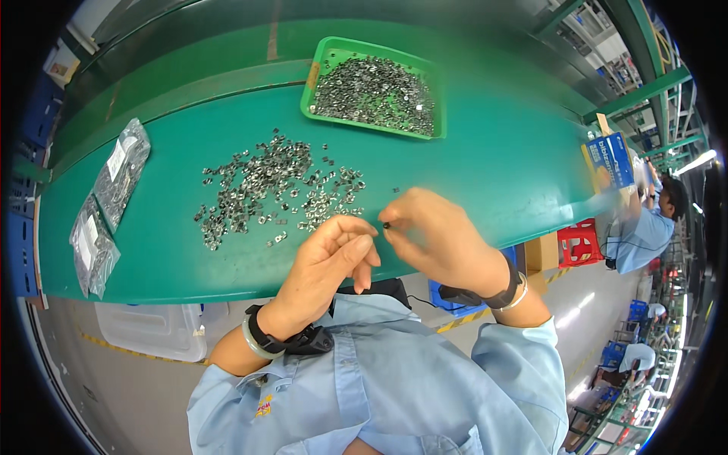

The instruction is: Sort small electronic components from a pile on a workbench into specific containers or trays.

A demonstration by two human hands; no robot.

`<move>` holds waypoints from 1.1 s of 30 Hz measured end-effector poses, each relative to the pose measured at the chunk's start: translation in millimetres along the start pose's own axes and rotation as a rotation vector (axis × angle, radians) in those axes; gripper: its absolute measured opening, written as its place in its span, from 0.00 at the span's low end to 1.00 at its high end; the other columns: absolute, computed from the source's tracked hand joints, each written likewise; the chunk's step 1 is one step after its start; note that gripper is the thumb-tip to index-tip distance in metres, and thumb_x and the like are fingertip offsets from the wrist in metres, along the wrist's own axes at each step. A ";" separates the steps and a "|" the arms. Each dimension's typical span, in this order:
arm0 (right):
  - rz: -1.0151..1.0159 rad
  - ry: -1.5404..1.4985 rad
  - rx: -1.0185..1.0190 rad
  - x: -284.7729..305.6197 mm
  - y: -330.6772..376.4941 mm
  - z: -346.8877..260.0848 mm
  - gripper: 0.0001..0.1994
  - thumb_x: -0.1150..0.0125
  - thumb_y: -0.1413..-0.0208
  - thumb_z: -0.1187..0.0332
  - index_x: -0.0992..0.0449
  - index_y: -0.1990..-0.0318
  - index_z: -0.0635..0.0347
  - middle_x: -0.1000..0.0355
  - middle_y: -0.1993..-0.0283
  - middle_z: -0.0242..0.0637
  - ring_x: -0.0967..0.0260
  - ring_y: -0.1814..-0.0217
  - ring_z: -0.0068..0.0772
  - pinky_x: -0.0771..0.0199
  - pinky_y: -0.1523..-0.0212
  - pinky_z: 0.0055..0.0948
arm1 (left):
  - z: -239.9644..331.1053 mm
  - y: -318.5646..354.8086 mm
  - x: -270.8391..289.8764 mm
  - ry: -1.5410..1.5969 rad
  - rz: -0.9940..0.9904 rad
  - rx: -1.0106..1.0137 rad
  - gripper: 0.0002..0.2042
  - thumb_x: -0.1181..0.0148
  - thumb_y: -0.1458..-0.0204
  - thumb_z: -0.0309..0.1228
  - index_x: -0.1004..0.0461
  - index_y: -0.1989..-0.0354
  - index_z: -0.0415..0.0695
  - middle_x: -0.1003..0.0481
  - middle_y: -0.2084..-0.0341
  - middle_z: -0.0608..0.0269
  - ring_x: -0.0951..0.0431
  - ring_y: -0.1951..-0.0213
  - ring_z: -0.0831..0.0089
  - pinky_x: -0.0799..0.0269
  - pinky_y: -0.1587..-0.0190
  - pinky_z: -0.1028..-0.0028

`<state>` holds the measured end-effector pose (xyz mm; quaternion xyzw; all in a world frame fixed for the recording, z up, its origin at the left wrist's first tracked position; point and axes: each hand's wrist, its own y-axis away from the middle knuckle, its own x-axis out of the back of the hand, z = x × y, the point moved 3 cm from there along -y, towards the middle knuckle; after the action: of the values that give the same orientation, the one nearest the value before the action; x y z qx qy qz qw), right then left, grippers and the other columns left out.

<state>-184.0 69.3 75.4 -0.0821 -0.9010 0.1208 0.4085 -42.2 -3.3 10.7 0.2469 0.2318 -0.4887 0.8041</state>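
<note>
My right hand pinches a small dark metal part between thumb and fingertips, above the near side of the green tabletop. Close beside it on the left, my left hand has its fingers curled and the thumb laid against them; whatever may be inside is hidden. Just beyond the left hand lies a loose heap of small metal parts, some dark and some shiny silver. One single part lies apart, beyond my right hand.
A green plastic tray full of similar parts stands at the back. Two clear bags of parts lie at the left. At the right end are a blue box, a red crate and a person in a blue shirt.
</note>
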 end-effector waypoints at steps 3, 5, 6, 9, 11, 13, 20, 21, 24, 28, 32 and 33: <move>-0.053 0.183 0.111 -7.2 -3.2 -12.4 0.14 0.40 0.54 0.75 0.31 0.58 0.59 0.34 0.71 0.34 0.33 0.69 0.35 0.33 0.68 0.32 | 0.1 2.0 1.0 -0.054 0.012 -0.020 0.09 0.52 0.40 0.32 0.34 0.58 0.39 0.28 0.72 0.62 0.28 0.76 0.77 0.32 0.75 0.79; -0.077 0.278 0.166 -10.5 -4.5 -19.2 0.16 0.40 0.54 0.74 0.32 0.56 0.58 0.35 0.72 0.32 0.33 0.69 0.33 0.34 0.68 0.32 | -0.4 3.0 2.1 -0.134 0.009 -0.043 0.09 0.52 0.40 0.32 0.34 0.58 0.39 0.28 0.72 0.62 0.28 0.76 0.78 0.31 0.75 0.79; -0.107 0.309 0.169 -11.9 -5.0 -21.7 0.16 0.40 0.55 0.74 0.32 0.56 0.59 0.36 0.72 0.32 0.34 0.69 0.33 0.35 0.68 0.31 | -0.9 3.3 2.8 -0.135 0.009 -0.043 0.09 0.52 0.40 0.32 0.34 0.58 0.39 0.28 0.72 0.62 0.28 0.76 0.78 0.31 0.75 0.79; -0.166 0.370 0.175 -16.6 -5.1 -24.9 0.16 0.40 0.55 0.72 0.32 0.57 0.59 0.37 0.73 0.31 0.35 0.69 0.33 0.36 0.68 0.30 | -2.0 4.2 5.5 -0.192 0.005 -0.050 0.09 0.53 0.40 0.32 0.34 0.58 0.39 0.27 0.71 0.62 0.28 0.76 0.78 0.32 0.75 0.79; -0.141 0.246 0.112 -20.3 -3.5 -19.9 0.11 0.41 0.54 0.73 0.29 0.61 0.58 0.35 0.72 0.35 0.34 0.70 0.40 0.35 0.69 0.34 | -3.0 4.5 7.1 -0.146 0.000 -0.035 0.09 0.53 0.40 0.32 0.34 0.59 0.39 0.27 0.70 0.62 0.28 0.76 0.78 0.32 0.75 0.79; -0.129 0.183 0.080 -22.6 -1.1 -16.8 0.09 0.41 0.54 0.73 0.28 0.63 0.57 0.34 0.72 0.36 0.34 0.71 0.43 0.35 0.69 0.37 | -4.3 4.9 8.4 -0.054 -0.006 -0.003 0.09 0.53 0.40 0.31 0.34 0.59 0.39 0.27 0.70 0.61 0.28 0.76 0.78 0.32 0.75 0.80; 0.066 0.006 0.041 -25.6 13.7 -8.4 0.10 0.38 0.53 0.76 0.28 0.62 0.59 0.32 0.70 0.38 0.32 0.69 0.39 0.31 0.68 0.32 | -4.9 6.2 9.1 -0.068 0.013 -0.001 0.09 0.53 0.39 0.31 0.33 0.60 0.38 0.27 0.71 0.59 0.28 0.76 0.77 0.32 0.76 0.79; 0.065 0.004 0.042 -25.0 15.3 -8.4 0.10 0.38 0.53 0.76 0.28 0.62 0.59 0.32 0.70 0.38 0.32 0.69 0.39 0.31 0.68 0.32 | -4.7 6.5 9.2 -0.075 0.016 -0.005 0.09 0.53 0.39 0.31 0.33 0.60 0.38 0.27 0.72 0.59 0.28 0.76 0.77 0.32 0.76 0.79; 0.039 -0.167 -0.113 -23.2 20.3 -3.1 0.10 0.37 0.53 0.78 0.28 0.62 0.60 0.31 0.67 0.38 0.30 0.67 0.36 0.30 0.68 0.29 | -7.0 6.7 11.0 -0.061 -0.004 -0.004 0.09 0.53 0.39 0.32 0.33 0.59 0.38 0.27 0.72 0.59 0.28 0.76 0.77 0.32 0.76 0.79; 0.071 -0.253 -0.169 -24.7 24.8 -0.7 0.09 0.37 0.52 0.78 0.28 0.63 0.60 0.30 0.68 0.37 0.30 0.67 0.33 0.30 0.69 0.29 | -7.9 6.8 8.9 -0.039 -0.025 0.001 0.10 0.53 0.39 0.32 0.33 0.59 0.38 0.27 0.72 0.59 0.28 0.77 0.77 0.32 0.76 0.78; 0.141 -0.207 -0.075 -24.8 25.5 -3.7 0.09 0.36 0.54 0.78 0.28 0.64 0.60 0.30 0.69 0.36 0.30 0.68 0.34 0.31 0.70 0.28 | -8.9 8.8 6.7 0.027 -0.023 0.017 0.10 0.53 0.39 0.33 0.32 0.59 0.38 0.27 0.73 0.59 0.28 0.77 0.77 0.32 0.76 0.78; 0.142 -0.208 -0.073 -25.6 25.5 -3.5 0.09 0.36 0.54 0.78 0.28 0.64 0.60 0.30 0.69 0.36 0.30 0.68 0.34 0.31 0.70 0.28 | -9.2 9.3 6.0 0.056 -0.021 0.024 0.10 0.53 0.40 0.33 0.32 0.59 0.38 0.27 0.73 0.59 0.28 0.77 0.77 0.32 0.76 0.78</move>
<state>-163.4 87.9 52.0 -0.1476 -0.9342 0.1242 0.3001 -32.6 2.2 1.5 0.2680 0.2509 -0.4926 0.7891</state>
